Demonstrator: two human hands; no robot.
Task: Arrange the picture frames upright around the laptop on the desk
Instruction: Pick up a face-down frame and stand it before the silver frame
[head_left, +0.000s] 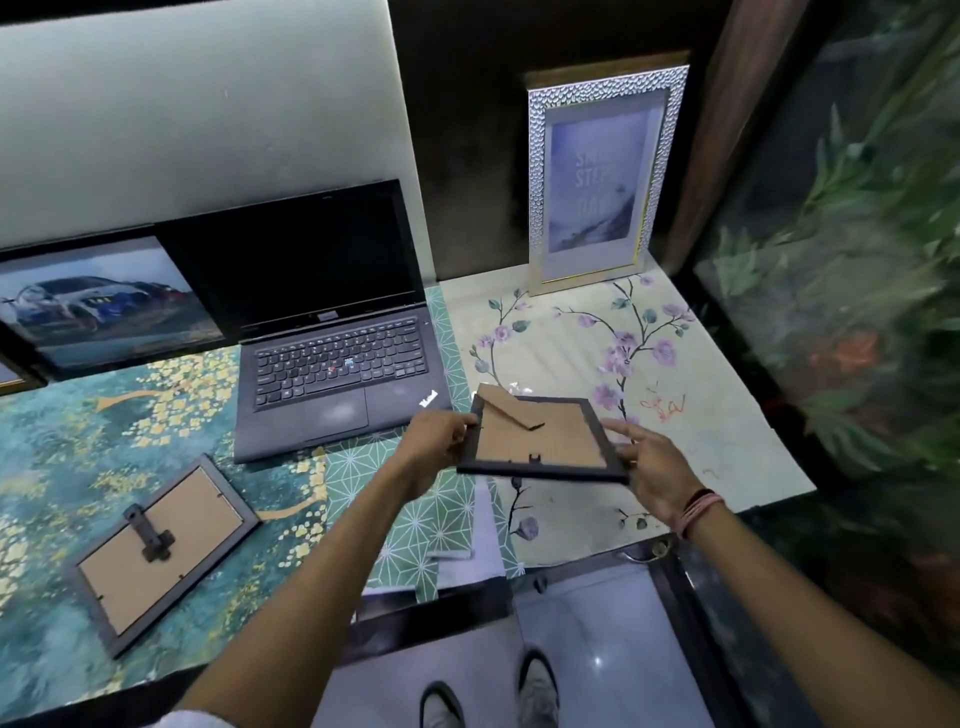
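Note:
I hold a small dark frame (545, 441) back side up, above the desk, to the right of the open black laptop (332, 338). Its brown cardboard stand flap is swung out. My left hand (436, 441) grips its left edge and my right hand (654, 467) grips its right edge. A silver-rimmed frame (597, 176) stands upright against the dark wall at the back right. A car picture frame (104, 306) stands upright left of the laptop. A grey frame (161, 551) lies face down at the front left, stand on top.
The desk (727, 441) is covered with patterned sheets: teal and gold at left, green geometric in the middle, floral at right. A corner of another frame (10, 376) shows at the far left. A glass tank with plants (841, 260) borders the right. My shoes (488, 696) are below.

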